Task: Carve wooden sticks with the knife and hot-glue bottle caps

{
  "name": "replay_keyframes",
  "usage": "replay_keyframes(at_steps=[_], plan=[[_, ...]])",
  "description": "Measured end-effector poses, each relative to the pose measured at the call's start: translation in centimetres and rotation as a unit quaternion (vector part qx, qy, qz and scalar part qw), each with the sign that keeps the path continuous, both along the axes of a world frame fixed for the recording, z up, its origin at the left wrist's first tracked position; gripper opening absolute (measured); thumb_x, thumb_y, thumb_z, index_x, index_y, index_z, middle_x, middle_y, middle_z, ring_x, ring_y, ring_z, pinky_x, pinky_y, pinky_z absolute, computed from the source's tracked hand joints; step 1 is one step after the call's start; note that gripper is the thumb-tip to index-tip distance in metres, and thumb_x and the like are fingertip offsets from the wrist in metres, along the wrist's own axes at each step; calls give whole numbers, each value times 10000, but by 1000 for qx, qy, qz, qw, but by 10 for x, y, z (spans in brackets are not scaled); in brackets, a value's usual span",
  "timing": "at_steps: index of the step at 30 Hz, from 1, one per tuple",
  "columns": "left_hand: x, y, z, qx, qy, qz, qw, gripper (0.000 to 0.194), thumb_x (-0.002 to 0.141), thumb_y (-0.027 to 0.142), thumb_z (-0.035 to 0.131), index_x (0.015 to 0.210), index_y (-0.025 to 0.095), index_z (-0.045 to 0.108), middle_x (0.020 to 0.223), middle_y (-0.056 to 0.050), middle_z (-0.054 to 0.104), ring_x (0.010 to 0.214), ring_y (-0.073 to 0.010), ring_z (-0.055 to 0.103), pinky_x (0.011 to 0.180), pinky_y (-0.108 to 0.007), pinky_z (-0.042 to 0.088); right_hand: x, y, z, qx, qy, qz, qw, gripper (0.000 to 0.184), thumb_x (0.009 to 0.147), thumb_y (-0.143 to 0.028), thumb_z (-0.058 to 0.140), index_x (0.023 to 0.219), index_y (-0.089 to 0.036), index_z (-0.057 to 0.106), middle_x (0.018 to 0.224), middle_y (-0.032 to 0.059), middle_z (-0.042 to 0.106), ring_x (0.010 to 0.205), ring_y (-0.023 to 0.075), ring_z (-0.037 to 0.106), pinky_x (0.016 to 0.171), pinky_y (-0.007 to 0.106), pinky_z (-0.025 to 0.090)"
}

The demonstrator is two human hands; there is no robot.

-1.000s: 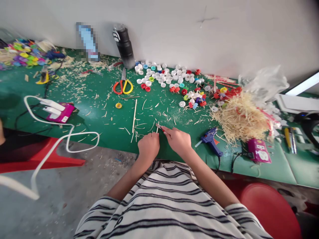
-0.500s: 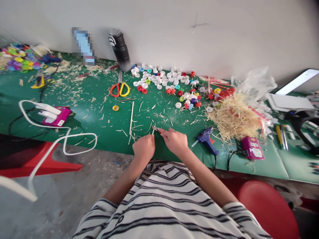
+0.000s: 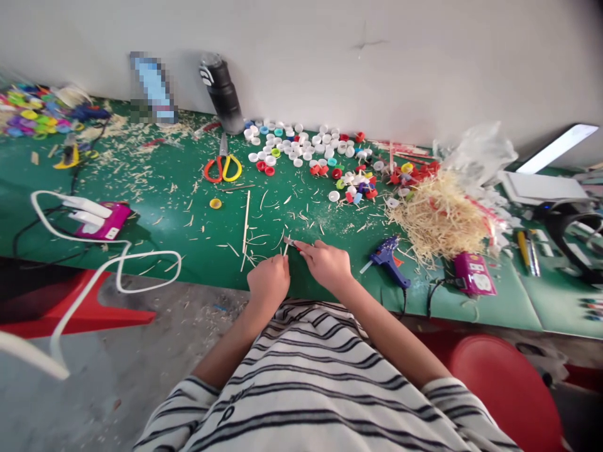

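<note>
My left hand (image 3: 269,280) is closed around a thin wooden stick (image 3: 286,248), whose pale tip pokes up past the fingers. In my right hand (image 3: 326,265) is a small knife (image 3: 293,243) with a reddish handle, its blade lying across the stick's upper end. Most of the knife's handle is hidden by the fingers. Left of my hands, a longer wooden stick (image 3: 245,221) lies on the green table (image 3: 188,263), with curled shavings (image 3: 257,238) scattered around it.
Beyond my hands lie scissors (image 3: 222,168), a yellow cap (image 3: 215,203) and many bottle caps (image 3: 301,145). A black bottle (image 3: 222,94) stands by the wall. To the right are a blue glue gun (image 3: 389,258), a shavings heap (image 3: 431,220) and a purple power socket (image 3: 473,274); another socket (image 3: 104,221) sits left.
The whole view has shifted slightly. Both hands keep their grips, with the knife blade still at the stick's tip; little else differs.
</note>
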State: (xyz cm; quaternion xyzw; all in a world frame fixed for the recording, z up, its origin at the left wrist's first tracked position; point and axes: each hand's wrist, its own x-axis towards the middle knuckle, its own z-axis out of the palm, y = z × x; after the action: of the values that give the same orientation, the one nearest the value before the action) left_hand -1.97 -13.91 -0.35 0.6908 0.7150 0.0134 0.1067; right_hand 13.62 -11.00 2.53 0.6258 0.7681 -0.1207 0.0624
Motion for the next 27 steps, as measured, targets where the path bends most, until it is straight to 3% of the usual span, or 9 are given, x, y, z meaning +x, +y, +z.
replay_keyframes(at_steps=[6, 11, 14, 20, 27], plan=[[0, -3, -3, 12, 11, 1, 1000, 523, 1054, 378, 213, 954, 170, 683, 881, -131, 735, 824, -260, 706, 609, -296, 352, -2, -2, -2, 20, 1, -4, 1000, 479, 1063, -496, 241, 1472, -499, 490, 1081, 34, 692, 883, 184, 687, 665, 254, 439], [-2, -23, -4, 20, 7, -48, 999, 514, 1057, 361, 228, 853, 184, 665, 855, -112, 726, 837, -241, 676, 656, -308, 361, 1, 8, -2, 24, -14, -20, 999, 505, 1067, -466, 210, 1512, -466, 448, 1107, 57, 689, 856, 194, 691, 688, 279, 457], [-2, -28, -3, 19, 7, -41, 999, 499, 1061, 362, 225, 880, 192, 658, 857, -99, 726, 821, -225, 671, 632, -305, 343, 5, 15, -4, 23, 0, -22, 999, 487, 1060, -479, 255, 1500, -472, 464, 1122, 43, 688, 854, 189, 684, 692, 277, 452], [-2, -19, 1, 6, -6, -20, 1000, 528, 1060, 400, 225, 873, 196, 675, 847, -88, 738, 783, -222, 687, 577, -287, 296, 17, 12, -5, 22, 61, -32, 997, 455, 1056, -493, 305, 1465, -489, 503, 1048, -4, 702, 822, 161, 667, 601, 247, 403], [4, -8, 7, -39, -11, 16, 999, 601, 1053, 428, 206, 902, 167, 725, 834, -140, 750, 770, -241, 717, 632, -281, 386, 24, -15, 3, -18, 125, -34, 991, 413, 1043, -472, 388, 1414, -481, 570, 986, -21, 740, 887, 156, 683, 632, 229, 414]])
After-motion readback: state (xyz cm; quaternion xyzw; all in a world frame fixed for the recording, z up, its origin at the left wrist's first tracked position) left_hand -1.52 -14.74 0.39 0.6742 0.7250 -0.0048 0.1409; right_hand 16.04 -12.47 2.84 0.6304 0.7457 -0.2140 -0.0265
